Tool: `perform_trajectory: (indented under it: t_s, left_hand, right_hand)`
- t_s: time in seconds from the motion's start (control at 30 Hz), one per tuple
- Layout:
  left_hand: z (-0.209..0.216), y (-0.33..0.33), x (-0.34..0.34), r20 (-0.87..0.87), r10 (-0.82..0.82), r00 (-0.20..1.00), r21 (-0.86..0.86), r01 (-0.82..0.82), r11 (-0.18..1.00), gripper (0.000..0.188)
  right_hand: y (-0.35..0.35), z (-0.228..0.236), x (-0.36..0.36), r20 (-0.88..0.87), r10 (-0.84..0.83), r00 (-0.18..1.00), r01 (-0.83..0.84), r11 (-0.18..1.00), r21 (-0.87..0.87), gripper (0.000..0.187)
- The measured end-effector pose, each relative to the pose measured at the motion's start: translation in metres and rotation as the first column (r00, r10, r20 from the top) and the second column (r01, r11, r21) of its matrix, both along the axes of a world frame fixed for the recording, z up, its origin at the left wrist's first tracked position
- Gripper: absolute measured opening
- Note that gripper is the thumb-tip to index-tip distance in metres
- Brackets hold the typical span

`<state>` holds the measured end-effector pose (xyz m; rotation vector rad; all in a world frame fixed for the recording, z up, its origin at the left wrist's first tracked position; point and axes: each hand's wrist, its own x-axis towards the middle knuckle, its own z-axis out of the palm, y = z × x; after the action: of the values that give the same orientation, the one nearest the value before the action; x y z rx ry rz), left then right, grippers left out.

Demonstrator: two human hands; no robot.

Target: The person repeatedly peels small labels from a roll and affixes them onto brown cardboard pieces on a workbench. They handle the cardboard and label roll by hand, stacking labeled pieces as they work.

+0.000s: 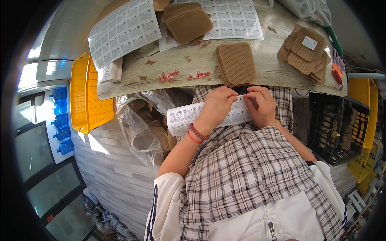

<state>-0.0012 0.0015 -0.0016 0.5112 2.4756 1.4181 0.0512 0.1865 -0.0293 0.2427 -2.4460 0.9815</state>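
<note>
A curled white sheet of printed labels (183, 115) lies across my lap, just below the table's front edge. My left hand (218, 105) rests over its middle, with thumb and forefinger pinched at the upper edge. At the sheet's right end is my right hand (261, 104), its fingers bent and its thumb close to the left fingertips. Whether a single peeled label sits between the fingertips is too small to see. Directly beyond my hands, a stack of brown textured square pads with rounded corners (237, 64) stands at the table edge.
On the wooden table (132, 86) lie more label sheets (124, 32), brown pads (188, 23), a right-hand pile topped by a labelled pad (307, 46), and red-white scraps (168, 76). Yellow crate (92, 96) and plastic bag (136, 128) are left; black crate (329, 128) is right.
</note>
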Motion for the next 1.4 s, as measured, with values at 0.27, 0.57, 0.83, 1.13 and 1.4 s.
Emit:
perform_trajectory:
  t_s: [0.27, 0.57, 0.83, 1.13, 1.4]
  left_hand:
    - [-0.001, 0.003, 0.006, -0.1, 0.005, 0.995, -0.009, -0.006, 1.0, 0.011]
    - [0.001, 0.002, 0.009, -0.14, -0.003, 0.99, -0.023, 0.0, 1.0, 0.01]
    - [-0.001, 0.002, 0.007, -0.084, 0.022, 0.996, 0.001, -0.022, 1.0, 0.01]
    - [0.001, -0.003, 0.004, 0.005, 0.006, 1.0, 0.025, -0.006, 1.0, 0.013]
    - [0.003, -0.002, 0.005, -0.013, -0.028, 1.0, -0.014, 0.028, 1.0, 0.018]
  right_hand:
    - [-0.005, 0.007, 0.001, 0.095, -0.056, 0.994, 0.059, 0.998, -0.021, 0.022]
    - [-0.008, 0.004, -0.001, 0.105, -0.071, 0.992, 0.071, 0.997, -0.001, 0.022]
    - [-0.003, 0.001, -0.004, -0.148, 0.109, 0.983, -0.09, 0.987, 0.133, 0.024]
    - [0.005, 0.004, 0.002, -0.094, 0.085, 0.992, -0.081, 0.996, 0.041, 0.026]
    - [-0.003, 0.001, 0.001, 0.002, 0.044, 0.999, -0.044, 0.998, -0.038, 0.025]
